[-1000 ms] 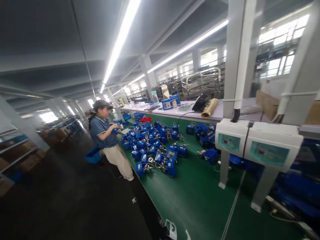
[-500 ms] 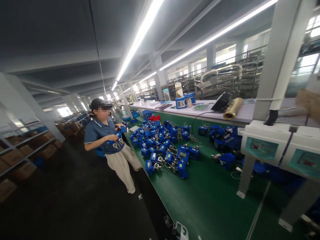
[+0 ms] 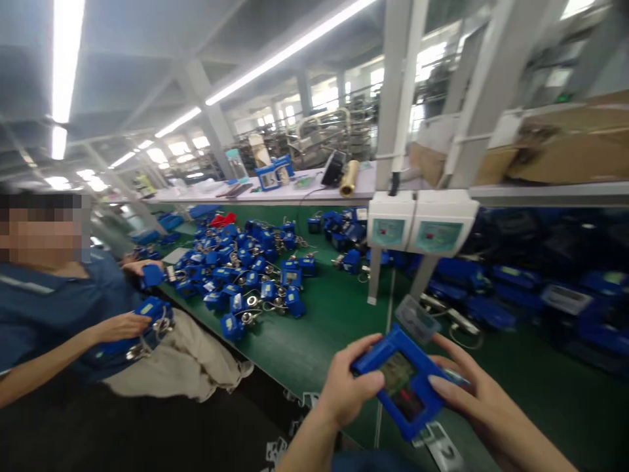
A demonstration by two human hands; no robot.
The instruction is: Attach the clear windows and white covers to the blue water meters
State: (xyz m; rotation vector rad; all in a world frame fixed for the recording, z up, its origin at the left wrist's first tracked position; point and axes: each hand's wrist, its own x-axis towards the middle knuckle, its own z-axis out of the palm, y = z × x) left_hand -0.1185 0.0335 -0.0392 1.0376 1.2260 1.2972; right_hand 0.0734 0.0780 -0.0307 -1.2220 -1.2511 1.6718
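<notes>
A blue meter (image 3: 427, 410) with a grey display and a dark window is held between my two hands, tilted over the green bench. My left hand (image 3: 346, 383) grips its left side, thumb on the front beside the display. On the right edge, my right hand (image 3: 464, 387) has its thumb on the face and its fingers reaching behind. A clear plastic cover (image 3: 417, 320) shows just above the meter, near my right fingertips; whether it is attached cannot be made out. Below the meter lies a pale card with a dark mark (image 3: 446, 451).
A person (image 3: 54, 314) stands close at left, holding blue meters (image 3: 153, 313). Many blue meters with metal fittings (image 3: 255, 262) are heaped on the green bench (image 3: 324, 328). White boxes on posts (image 3: 445, 219) rise ahead. More blue units (image 3: 491, 308) fill the right.
My view has swung right and down, and both my hands with the blue meter have come into sight. The co-worker now appears closer, at the left edge.
</notes>
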